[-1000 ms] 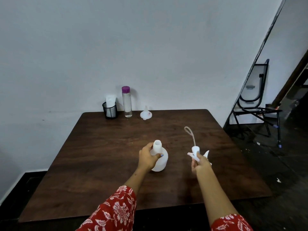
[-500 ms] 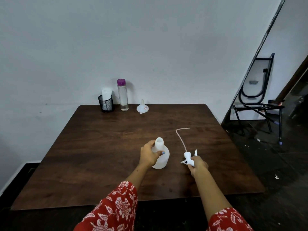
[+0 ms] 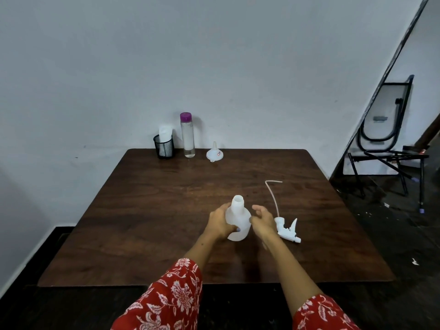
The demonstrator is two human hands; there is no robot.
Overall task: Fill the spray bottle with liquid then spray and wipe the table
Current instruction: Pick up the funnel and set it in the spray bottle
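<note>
Right now my left hand [image 3: 220, 222] grasps the white bottle [image 3: 238, 221], which stands upright and uncapped on the wooden table [image 3: 147, 210], near the front middle. My right hand [image 3: 263, 220] hangs just beside the bottle with loose fingers, holding nothing. Next to it, the spray head [image 3: 287, 229] lies flat, its tube [image 3: 272, 197] trailing away. At the far edge stand a clear bottle [image 3: 187, 135], a funnel [image 3: 214, 154] and a mesh cup [image 3: 163, 146].

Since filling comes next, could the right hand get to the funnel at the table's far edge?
Probably yes: the right hand holds nothing, and bare table lies between it and the funnel.
</note>
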